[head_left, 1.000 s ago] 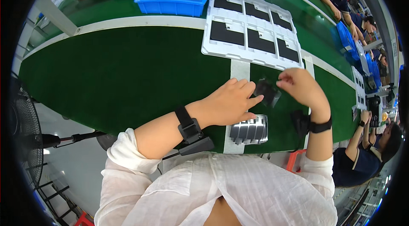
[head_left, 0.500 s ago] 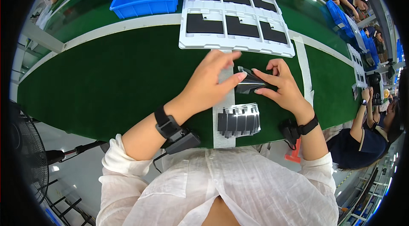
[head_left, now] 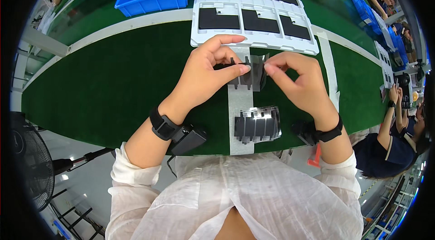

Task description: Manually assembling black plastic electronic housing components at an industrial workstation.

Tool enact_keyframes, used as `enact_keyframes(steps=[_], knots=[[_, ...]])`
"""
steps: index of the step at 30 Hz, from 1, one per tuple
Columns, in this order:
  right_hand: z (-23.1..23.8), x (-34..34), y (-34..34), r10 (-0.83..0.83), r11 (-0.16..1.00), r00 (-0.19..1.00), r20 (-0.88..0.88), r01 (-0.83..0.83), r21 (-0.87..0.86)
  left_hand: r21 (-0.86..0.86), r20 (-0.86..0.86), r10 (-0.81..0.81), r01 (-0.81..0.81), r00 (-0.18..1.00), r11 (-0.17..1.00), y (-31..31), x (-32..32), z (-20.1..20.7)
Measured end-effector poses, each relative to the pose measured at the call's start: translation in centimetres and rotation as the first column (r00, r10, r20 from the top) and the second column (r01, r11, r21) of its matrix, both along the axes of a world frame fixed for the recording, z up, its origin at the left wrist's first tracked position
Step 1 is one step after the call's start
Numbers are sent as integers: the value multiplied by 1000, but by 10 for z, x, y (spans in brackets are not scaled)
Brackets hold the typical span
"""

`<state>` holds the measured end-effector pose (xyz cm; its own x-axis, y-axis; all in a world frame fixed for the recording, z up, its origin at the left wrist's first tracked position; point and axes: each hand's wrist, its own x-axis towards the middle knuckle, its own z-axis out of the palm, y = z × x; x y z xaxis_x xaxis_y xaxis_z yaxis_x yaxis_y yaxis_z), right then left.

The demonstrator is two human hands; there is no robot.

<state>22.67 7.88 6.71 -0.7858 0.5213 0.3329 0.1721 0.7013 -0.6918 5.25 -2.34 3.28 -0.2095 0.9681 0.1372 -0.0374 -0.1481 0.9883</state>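
Between my two hands is a sheet of clear film (head_left: 257, 76) carrying black die-cut strips, held just above the pale tape stripe. My left hand (head_left: 197, 70) pinches its left part, thumb on a black strip and index finger stretched out above. At the film's upper right edge, the thumb and index fingertips of my right hand (head_left: 301, 74) are pressed together on the clear margin. Closer to me lies a stack of similar film sheets (head_left: 257, 125) with black strips. Beyond my hands stands a white tray (head_left: 290, 49) holding several black notched plates (head_left: 260, 21).
The bench has a green mat (head_left: 104, 81). Blue bins (head_left: 154, 1) stand at the far left. Black boxes are strapped by my wrists, the left box (head_left: 189, 140) resting near the bench edge. A fan (head_left: 31, 158) is at the left; co-workers (head_left: 389, 149) sit on the right.
The film, bent and tilted between my fingers before, is now spread flatter with its strips showing. My left hand has moved left and closed on it; my right hand has moved up to its edge.
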Motion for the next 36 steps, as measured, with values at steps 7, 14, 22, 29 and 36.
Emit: enact_keyframes(steps=[7, 14, 22, 29, 36], knots=[[1, -13, 1, 45, 945, 997, 55, -25, -326, 15, 18, -29, 29, 999, 999, -2, 1, -1], [-3, -11, 6, 72, 745, 997, 7, -49, -665, 2, 16, -64, 64, 998, 998, -4, 0, 2], [7, 0, 19, 1, 695, 998, -62, -46, -718, -103, 82, 134, -126, 988, 987, -12, -10, -7], [48, -76, 52, 70, 979, 992, 106, -48, -196, 102, -824, 173, -159, 540, 982, -19, -12, -20], [22, -231, 100, 129, 967, 968, -214, -74, 245, 146, -854, 199, -147, 480, 978, -19, -10, -23]])
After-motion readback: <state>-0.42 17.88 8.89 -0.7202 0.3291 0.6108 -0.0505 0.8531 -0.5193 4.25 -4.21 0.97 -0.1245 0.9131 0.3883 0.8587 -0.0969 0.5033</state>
